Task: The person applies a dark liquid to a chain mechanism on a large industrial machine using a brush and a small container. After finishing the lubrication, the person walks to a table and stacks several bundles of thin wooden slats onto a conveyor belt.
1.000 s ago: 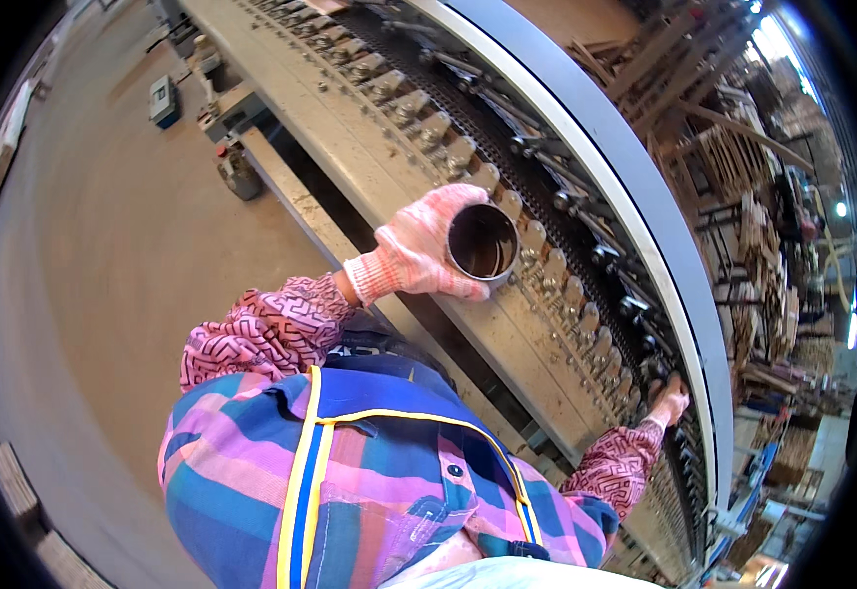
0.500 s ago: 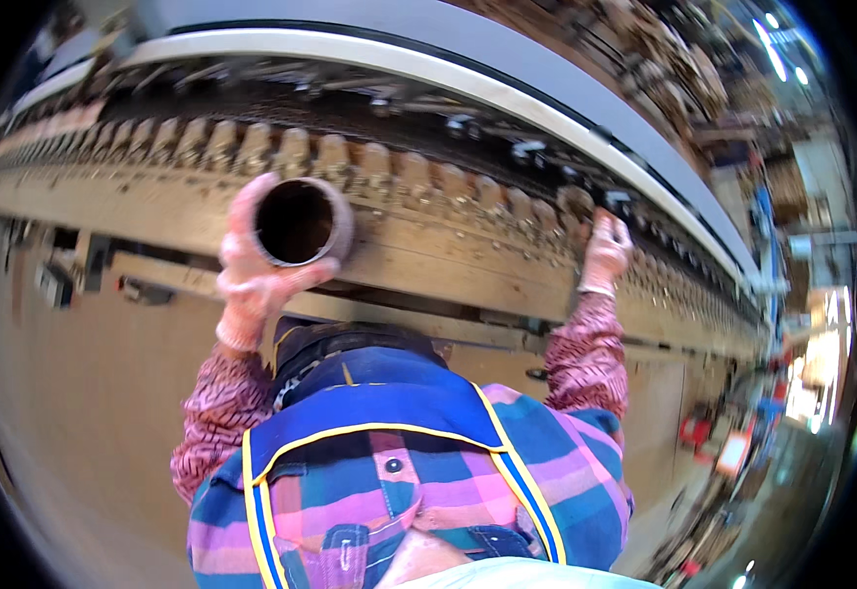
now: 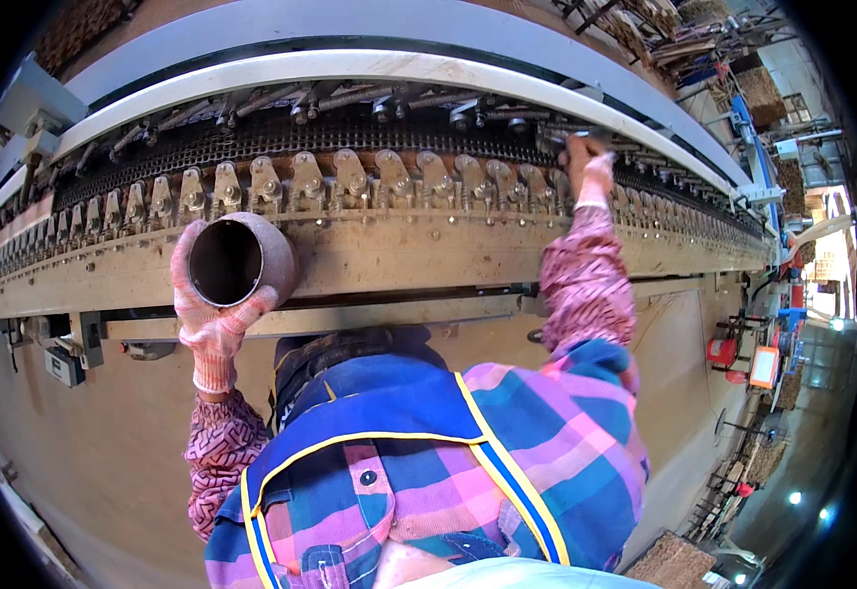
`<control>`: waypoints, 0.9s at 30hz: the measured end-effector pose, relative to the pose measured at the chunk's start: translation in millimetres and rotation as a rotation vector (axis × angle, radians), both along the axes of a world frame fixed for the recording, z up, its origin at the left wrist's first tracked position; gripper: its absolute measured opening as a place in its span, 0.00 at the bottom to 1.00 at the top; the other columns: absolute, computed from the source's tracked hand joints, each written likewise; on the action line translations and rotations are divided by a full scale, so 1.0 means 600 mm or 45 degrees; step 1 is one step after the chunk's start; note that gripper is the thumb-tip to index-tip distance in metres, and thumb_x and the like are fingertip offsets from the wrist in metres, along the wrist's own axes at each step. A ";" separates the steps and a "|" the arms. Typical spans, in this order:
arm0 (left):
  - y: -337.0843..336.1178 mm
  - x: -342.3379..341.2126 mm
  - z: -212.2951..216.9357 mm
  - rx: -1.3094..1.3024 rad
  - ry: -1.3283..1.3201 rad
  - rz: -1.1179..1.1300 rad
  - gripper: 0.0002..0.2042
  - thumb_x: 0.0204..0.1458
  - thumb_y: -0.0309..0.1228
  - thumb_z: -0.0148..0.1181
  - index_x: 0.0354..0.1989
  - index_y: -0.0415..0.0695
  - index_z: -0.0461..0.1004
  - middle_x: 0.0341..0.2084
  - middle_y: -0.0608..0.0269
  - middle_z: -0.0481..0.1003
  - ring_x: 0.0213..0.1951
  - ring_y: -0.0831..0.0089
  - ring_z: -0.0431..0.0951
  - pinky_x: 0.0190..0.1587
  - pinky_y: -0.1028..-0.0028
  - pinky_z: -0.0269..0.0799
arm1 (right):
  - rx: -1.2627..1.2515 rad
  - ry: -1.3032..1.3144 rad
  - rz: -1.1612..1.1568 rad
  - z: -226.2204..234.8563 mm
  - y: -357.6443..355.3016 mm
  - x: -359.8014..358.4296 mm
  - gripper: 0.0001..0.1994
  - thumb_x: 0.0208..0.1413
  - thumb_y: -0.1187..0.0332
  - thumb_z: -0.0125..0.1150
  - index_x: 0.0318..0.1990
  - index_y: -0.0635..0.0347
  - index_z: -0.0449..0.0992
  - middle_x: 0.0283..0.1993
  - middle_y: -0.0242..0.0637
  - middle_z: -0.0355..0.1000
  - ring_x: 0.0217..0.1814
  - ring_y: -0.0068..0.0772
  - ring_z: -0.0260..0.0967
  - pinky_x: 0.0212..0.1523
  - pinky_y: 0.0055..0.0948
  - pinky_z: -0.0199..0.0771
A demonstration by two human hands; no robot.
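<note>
Nearby, beyond the blue apron (image 3: pixel 369 407), the gloved left hand (image 3: pixel 214 329) is wrapped around a can (image 3: pixel 237 260), its mouth facing up toward the head and its long axis close to upright. The can is over the front of the tan beam (image 3: pixel 418 255); whether it touches is unclear. The right hand (image 3: pixel 590 172) is well apart, to the right of the can and farther forward, past the metal tabs (image 3: pixel 390 177) at the chain (image 3: pixel 340 134); I can't tell if its fingers grip anything. Behind run a white rail (image 3: pixel 350 65) and, farthest, stacked wood (image 3: pixel 762 93).
</note>
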State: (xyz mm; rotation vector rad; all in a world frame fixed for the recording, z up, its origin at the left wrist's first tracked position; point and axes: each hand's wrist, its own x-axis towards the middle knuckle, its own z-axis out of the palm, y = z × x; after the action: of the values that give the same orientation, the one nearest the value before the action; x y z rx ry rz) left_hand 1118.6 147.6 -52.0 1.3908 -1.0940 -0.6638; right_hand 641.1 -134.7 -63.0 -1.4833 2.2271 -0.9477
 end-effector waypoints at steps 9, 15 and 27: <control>0.004 -0.009 0.003 0.016 0.001 0.006 0.54 0.29 0.32 0.83 0.70 0.41 0.57 0.58 0.51 0.72 0.59 0.59 0.74 0.64 0.61 0.69 | 0.022 0.550 0.095 -0.071 -0.069 -0.077 0.24 0.53 0.44 0.63 0.49 0.51 0.82 0.40 0.41 0.82 0.45 0.43 0.80 0.47 0.39 0.75; 0.005 -0.004 -0.004 -0.037 -0.013 0.055 0.52 0.30 0.28 0.81 0.70 0.42 0.58 0.57 0.51 0.72 0.59 0.60 0.74 0.64 0.62 0.69 | -0.200 0.185 -0.005 -0.004 0.008 0.002 0.22 0.57 0.41 0.61 0.46 0.45 0.83 0.43 0.40 0.82 0.48 0.44 0.80 0.49 0.39 0.76; 0.001 -0.010 -0.002 -0.076 0.079 0.030 0.52 0.31 0.29 0.81 0.70 0.43 0.58 0.57 0.55 0.72 0.58 0.63 0.74 0.64 0.64 0.68 | 0.044 0.120 0.127 -0.031 0.070 0.018 0.23 0.52 0.40 0.66 0.47 0.43 0.85 0.48 0.40 0.81 0.55 0.44 0.76 0.55 0.38 0.74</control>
State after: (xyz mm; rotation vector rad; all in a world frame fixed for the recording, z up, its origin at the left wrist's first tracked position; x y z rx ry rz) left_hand 1112.5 148.2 -52.9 1.3219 -1.0386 -0.6484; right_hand 651.8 -92.7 -81.5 -1.6379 2.1985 -0.8206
